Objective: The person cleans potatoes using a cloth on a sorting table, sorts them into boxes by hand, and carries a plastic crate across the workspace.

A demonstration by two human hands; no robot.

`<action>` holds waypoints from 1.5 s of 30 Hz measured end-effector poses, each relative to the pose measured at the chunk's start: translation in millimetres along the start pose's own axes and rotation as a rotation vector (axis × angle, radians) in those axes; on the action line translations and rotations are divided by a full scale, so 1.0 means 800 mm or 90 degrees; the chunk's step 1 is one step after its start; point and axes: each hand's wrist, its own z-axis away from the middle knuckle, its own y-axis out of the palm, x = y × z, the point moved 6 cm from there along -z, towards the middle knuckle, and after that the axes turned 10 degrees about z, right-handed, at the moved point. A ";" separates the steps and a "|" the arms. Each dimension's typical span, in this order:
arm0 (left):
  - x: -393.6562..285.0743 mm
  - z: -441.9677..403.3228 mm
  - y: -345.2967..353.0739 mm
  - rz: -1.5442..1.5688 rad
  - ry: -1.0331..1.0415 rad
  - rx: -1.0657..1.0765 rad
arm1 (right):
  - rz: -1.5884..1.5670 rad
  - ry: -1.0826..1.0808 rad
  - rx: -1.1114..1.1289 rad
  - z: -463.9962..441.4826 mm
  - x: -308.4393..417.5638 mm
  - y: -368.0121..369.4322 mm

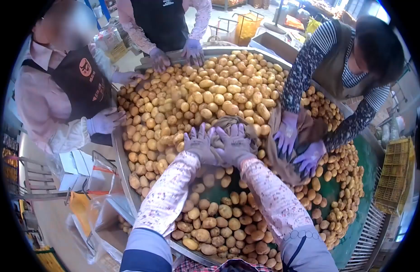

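My left hand (201, 146), in a purple-grey glove, lies spread on the potatoes (214, 97) near the middle of the table. Beside it my right hand (236, 144) rests with fingers spread on a crumpled brown cloth (235, 123). The cloth lies over potatoes and reaches between my two hands. Neither hand has its fingers closed round anything. Below my wrists, more potatoes (225, 211) lie on the green table surface (214, 192).
At the right, a co-worker's gloved hands press another brown cloth (284, 161) on the potatoes. Two people stand at the left and far side, hands at the metal rim (121, 158). Yellow crates (393, 170) stand far right, and a lined box (112, 217) lower left.
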 end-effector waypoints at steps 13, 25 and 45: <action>-0.059 0.180 0.073 0.067 0.137 -0.090 | -0.075 -0.079 -0.173 0.203 0.016 -0.082; -0.069 0.356 0.192 -0.016 0.169 -0.125 | -0.066 -0.017 -0.116 0.398 -0.031 0.017; -0.019 0.122 0.099 0.100 0.015 -0.128 | -0.035 0.120 -0.234 0.158 0.016 -0.032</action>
